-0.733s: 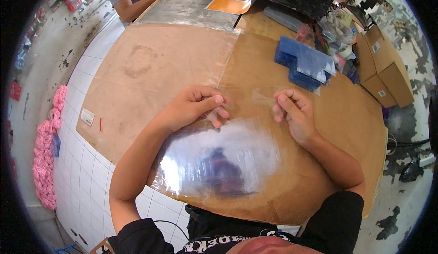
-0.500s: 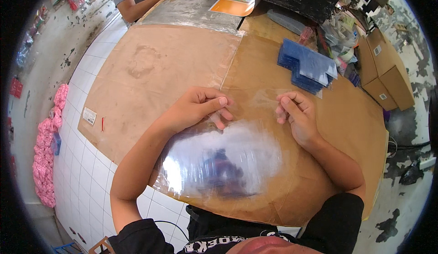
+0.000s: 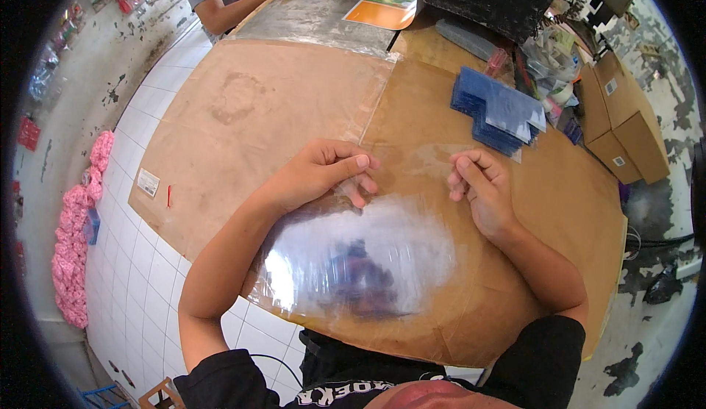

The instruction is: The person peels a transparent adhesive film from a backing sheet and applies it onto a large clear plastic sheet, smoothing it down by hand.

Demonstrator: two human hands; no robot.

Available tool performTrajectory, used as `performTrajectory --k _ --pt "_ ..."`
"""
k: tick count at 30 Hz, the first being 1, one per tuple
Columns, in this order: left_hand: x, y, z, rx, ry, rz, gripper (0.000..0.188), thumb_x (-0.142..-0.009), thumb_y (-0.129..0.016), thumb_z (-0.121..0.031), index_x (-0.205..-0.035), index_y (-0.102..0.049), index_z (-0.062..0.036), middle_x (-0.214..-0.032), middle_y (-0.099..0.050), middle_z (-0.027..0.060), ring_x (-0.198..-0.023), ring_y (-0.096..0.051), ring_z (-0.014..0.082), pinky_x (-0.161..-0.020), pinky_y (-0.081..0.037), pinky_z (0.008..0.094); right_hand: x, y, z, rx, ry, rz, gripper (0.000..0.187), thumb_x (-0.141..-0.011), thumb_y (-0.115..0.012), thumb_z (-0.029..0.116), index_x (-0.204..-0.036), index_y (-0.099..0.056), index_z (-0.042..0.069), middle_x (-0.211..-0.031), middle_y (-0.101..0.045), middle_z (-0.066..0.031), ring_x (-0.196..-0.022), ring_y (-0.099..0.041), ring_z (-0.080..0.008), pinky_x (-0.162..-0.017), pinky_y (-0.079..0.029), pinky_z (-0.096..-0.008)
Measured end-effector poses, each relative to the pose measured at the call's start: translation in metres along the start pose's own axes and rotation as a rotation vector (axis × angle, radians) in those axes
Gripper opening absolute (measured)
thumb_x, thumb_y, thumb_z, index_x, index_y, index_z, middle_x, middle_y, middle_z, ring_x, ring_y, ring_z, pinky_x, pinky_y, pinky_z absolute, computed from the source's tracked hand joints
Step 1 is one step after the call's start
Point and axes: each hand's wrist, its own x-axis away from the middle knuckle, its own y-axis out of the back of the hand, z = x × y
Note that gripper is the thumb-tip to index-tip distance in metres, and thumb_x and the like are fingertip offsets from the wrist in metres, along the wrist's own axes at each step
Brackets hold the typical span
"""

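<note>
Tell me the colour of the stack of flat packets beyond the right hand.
Blue, with a clear glossy wrap: the stack of flat packets, seen in the head view.

Bright daylight; glare on clear plastic sheet (image 3: 368,262); fisheye-bent, dark rim.

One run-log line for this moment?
left hand: on clear plastic bag | right hand: on bag's top edge | blue card stack: untouched

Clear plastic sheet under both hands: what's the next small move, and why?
Probably press and slide the left hand and right hand outward along the far edge of the clear plastic sheet to flatten it. Both hands rest at that edge with fingers curled, and the sheet shows ripples and glare over the brown cardboard, so it does not seem to lie flat.
</note>
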Motion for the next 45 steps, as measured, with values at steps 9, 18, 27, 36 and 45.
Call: performTrajectory --k 9,18,27,36,45 --pt "0.000 -0.002 -0.001 0.005 0.007 -0.021 0.028 -0.096 -0.052 -0.023 -0.106 -0.059 0.0032 -0.086 -0.068 0.0157 -0.063 -0.065 0.0180 -0.063 -0.053 0.0294 0.001 0.001 0.001 -0.009 -0.024 -0.013 0.018 -0.093 -0.058 0.019 -0.097 -0.061 0.001 -0.077 -0.060 -0.0033 -0.064 -0.054 -0.0083 -0.057 -0.048 -0.0236" --pt "0.001 0.000 0.004 -0.005 -0.084 -0.083 0.026 -0.096 -0.053 -0.023 -0.102 -0.059 0.0019 -0.082 -0.067 0.0108 -0.063 -0.064 0.0146 -0.059 -0.052 0.0252 0.001 -0.005 0.002 0.053 -0.001 -0.052 0.018 -0.094 -0.058 0.021 -0.096 -0.062 0.004 -0.076 -0.061 -0.0025 -0.062 -0.054 -0.0071 -0.056 -0.047 -0.0226" --pt "0.007 0.013 -0.005 -0.174 -0.258 -0.130 0.028 -0.094 -0.058 -0.022 -0.089 -0.064 0.0044 -0.075 -0.066 0.0094 -0.060 -0.063 0.0129 -0.056 -0.051 0.0239 -0.011 -0.027 0.015 0.230 0.019 -0.038 0.024 -0.096 -0.054 0.025 -0.085 -0.061 0.005 -0.068 -0.058 -0.0005 -0.054 -0.050 -0.0067 -0.050 -0.041 -0.0208" --pt "0.061 0.074 -0.052 -0.406 -0.312 -0.557 0.027 -0.089 -0.062 -0.023 -0.084 -0.066 0.0033 -0.063 -0.063 0.0075 -0.053 -0.061 0.0120 -0.052 -0.051 0.0236 -0.095 -0.105 0.015 0.315 0.049 0.033 0.025 -0.090 -0.061 0.025 -0.081 -0.065 0.002 -0.066 -0.057 -0.0012 -0.053 -0.051 -0.0065 -0.048 -0.042 -0.0217" --pt "0.102 0.150 -0.039 -0.399 -0.043 -0.828 0.032 -0.083 -0.067 -0.034 -0.082 -0.067 -0.0021 -0.066 -0.062 0.0038 -0.056 -0.060 0.0130 -0.055 -0.050 0.0246 -0.174 -0.187 -0.011 0.356 -0.121 0.207 0.021 -0.080 -0.069 0.027 -0.074 -0.062 0.008 -0.070 -0.058 -0.0003 -0.057 -0.052 -0.0079 -0.050 -0.042 -0.0246"
